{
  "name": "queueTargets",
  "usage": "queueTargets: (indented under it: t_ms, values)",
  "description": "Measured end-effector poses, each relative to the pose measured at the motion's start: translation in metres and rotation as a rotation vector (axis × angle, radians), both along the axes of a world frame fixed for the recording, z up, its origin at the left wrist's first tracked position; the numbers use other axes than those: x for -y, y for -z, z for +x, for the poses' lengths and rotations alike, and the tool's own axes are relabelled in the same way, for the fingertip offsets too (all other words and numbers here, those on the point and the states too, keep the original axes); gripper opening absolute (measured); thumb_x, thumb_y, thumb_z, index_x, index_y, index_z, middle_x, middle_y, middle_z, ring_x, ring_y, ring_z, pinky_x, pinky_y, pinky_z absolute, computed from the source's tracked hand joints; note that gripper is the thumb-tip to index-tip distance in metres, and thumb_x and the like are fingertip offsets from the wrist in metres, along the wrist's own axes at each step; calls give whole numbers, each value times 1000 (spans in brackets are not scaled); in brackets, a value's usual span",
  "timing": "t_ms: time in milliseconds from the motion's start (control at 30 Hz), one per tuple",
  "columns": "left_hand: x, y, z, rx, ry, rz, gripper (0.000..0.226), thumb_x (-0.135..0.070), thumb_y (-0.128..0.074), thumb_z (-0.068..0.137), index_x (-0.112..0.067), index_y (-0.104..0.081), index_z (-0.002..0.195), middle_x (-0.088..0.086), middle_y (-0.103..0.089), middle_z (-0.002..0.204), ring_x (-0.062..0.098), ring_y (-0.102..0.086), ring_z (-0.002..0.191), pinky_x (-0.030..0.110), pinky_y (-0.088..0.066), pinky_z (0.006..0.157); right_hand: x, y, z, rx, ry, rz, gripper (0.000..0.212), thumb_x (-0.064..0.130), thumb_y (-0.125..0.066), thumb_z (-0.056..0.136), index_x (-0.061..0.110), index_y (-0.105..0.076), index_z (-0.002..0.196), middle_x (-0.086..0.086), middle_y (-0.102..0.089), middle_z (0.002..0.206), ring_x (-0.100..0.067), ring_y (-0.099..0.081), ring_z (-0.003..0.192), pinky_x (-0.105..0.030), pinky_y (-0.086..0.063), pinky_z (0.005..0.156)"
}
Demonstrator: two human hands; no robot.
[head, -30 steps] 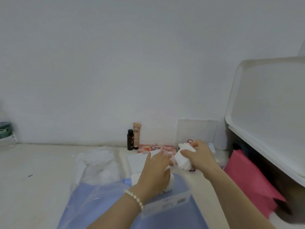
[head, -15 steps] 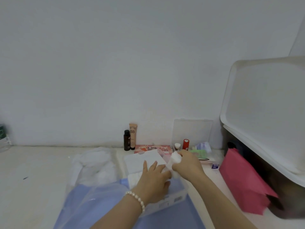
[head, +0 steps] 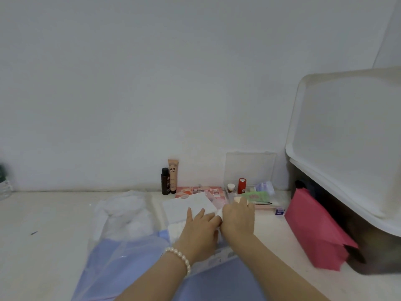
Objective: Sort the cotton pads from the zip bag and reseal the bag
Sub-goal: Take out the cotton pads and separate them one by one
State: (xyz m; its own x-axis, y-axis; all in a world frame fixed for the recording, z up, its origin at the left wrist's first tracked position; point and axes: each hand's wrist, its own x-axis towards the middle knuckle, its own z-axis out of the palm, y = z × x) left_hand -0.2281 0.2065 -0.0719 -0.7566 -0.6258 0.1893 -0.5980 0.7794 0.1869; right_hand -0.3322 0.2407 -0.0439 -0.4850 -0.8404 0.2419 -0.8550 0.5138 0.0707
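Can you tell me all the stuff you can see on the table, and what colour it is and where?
cotton pads: a white stack, under the hands, in the middle
zip bag: one, clear, crumpled, left of the hands
blue cloth: one, near edge, under clear plastic
white sheet: one, just beyond the hands
dark bottle: one, upright by the wall
BB tube: one, beige, upright beside the dark bottle
pink box: one, flat, by the wall
red tube: one, upright in the clear case
pink pouch: one, right side
white bin lid: one, far right
left hand: one, pearl bracelet, resting on the pads
right hand: one, holding a white pad
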Motion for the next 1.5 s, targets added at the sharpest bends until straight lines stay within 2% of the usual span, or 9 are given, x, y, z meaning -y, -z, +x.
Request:
queueTargets:
  t_ms: [200, 367, 567, 667, 767, 1033, 1267, 1367, 1500]
  values:
    - [0, 2, -1, -3, 11, -4, 21, -17, -39, 93, -20, -47, 111, -1, -51, 127, 28, -25, 139, 57, 2, 115, 2, 21, -5, 42, 0, -115, 25, 13, -41, 91, 16, -64, 100, -7, -52, 116, -26, -41, 111, -35, -32, 90]
    - [-3, -2, 1, -12, 0, -9, 28, -13, -35, 94, -20, -44, 120, 2, -44, 139, 25, -24, 139, 52, 3, 115, 3, 26, -12, 190, 16, -200, 28, 29, -43, 89, 25, -66, 105, 0, -54, 115, -23, -40, 110, -32, -32, 85]
    - [-1, -1, 1, 14, -37, 1, 38, -23, -27, 99, -19, -33, 137, 0, -18, 157, 19, -10, 146, 51, 4, 117, 9, 25, -16, 221, 31, -13, 39, 48, -43, 90, 23, -60, 115, -3, -48, 129, -24, -37, 121, -36, -32, 96]
    - [1, 0, 1, 58, -66, -34, 45, -29, -21, 101, -18, -24, 145, -1, -10, 159, 18, -4, 146, 50, 5, 117, 5, 11, -27, 548, -29, -76, 49, 49, -57, 83, 22, -56, 124, -2, -51, 132, -23, -43, 122, -34, -37, 97]
    - [1, -2, 2, 84, -57, -67, 50, -34, -17, 102, -19, -16, 149, -2, -6, 159, 19, 0, 147, 50, 6, 117, -6, -9, -45, 910, -91, -321, 39, 28, -64, 85, 14, -60, 121, -4, -60, 123, -19, -54, 110, -30, -43, 94]
    - [5, -4, -4, 312, 143, -34, 55, -46, -13, 100, -30, 1, 150, -7, 7, 159, 20, 13, 145, 56, 9, 114, -18, 17, -53, 996, 2, -362, 15, 25, -64, 86, 14, -69, 94, -2, -69, 91, -18, -62, 84, -36, -52, 84]
    - [5, -3, -5, 321, 83, -3, 59, -46, -14, 100, -21, 6, 150, -5, 7, 159, 18, 12, 145, 53, 9, 115, -13, 25, -39, 964, -11, -352, 35, 35, -51, 94, 16, -59, 66, -1, -57, 67, -12, -52, 65, -26, -44, 64]
    - [4, -5, -2, 246, 23, -26, 59, -41, -15, 101, -16, 4, 150, 1, 6, 159, 18, 8, 146, 50, 6, 117, -16, 23, -44, 1028, -55, -320, 31, 41, -64, 84, 14, -64, 100, -3, -64, 95, -16, -58, 87, -29, -48, 79]
    - [-1, -7, 1, 178, -77, -157, 57, -38, -21, 101, -13, -9, 150, 6, -4, 159, 23, 0, 146, 51, 5, 117, -20, 11, -52, 836, -201, -4, 88, 31, -86, 60, 21, -42, 135, -1, -54, 121, -12, -48, 98, -22, -42, 81]
